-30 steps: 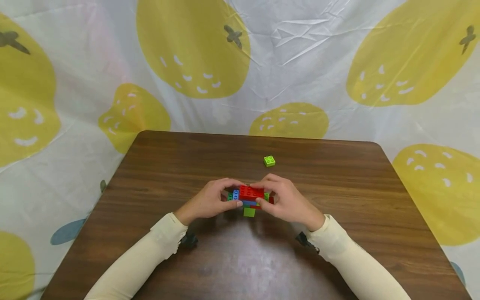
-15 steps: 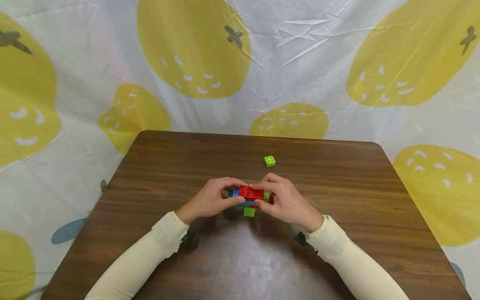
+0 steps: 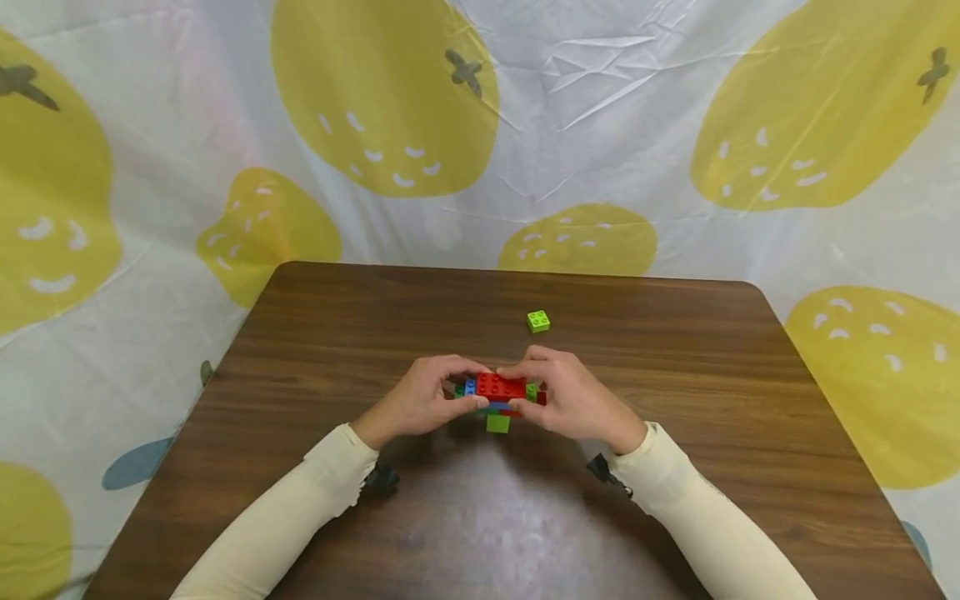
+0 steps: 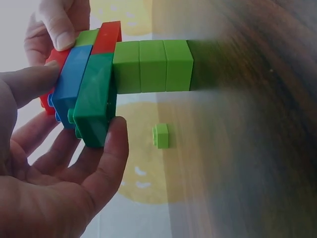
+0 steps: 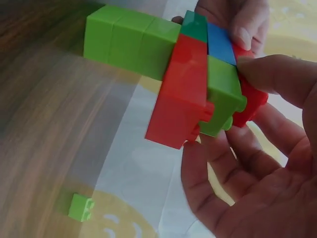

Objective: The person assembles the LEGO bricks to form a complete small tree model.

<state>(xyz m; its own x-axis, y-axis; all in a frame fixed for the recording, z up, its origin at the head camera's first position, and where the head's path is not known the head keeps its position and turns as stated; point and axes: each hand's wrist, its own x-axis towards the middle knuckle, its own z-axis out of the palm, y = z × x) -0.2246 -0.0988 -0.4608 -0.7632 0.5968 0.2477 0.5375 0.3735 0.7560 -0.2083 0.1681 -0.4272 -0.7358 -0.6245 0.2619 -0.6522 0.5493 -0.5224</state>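
A stacked model of toy building bricks stands on the table between both hands. Its red top brick (image 3: 501,387) lies on a layer with a blue brick (image 4: 73,74) and a lime brick (image 5: 223,91). Beneath that are a dark green brick (image 4: 94,84) and another red brick (image 5: 181,94), carried by a column of three lime bricks (image 4: 152,67). My left hand (image 3: 423,398) grips the left end, thumb in front and fingers behind. The right hand (image 3: 577,400) pinches the red top brick from the right, its thumb at the near side.
A loose lime brick (image 3: 537,321) with studs up sits on the brown wooden table (image 3: 360,317), behind the model. A white curtain (image 3: 585,150) with yellow fruit print hangs at the table's far edge. Dark wrist cameras (image 3: 381,481) sit under the sleeves.
The left thumb has risen slightly along the model's near side since the first frame. Otherwise both hands and the bricks keep nearly the same place.
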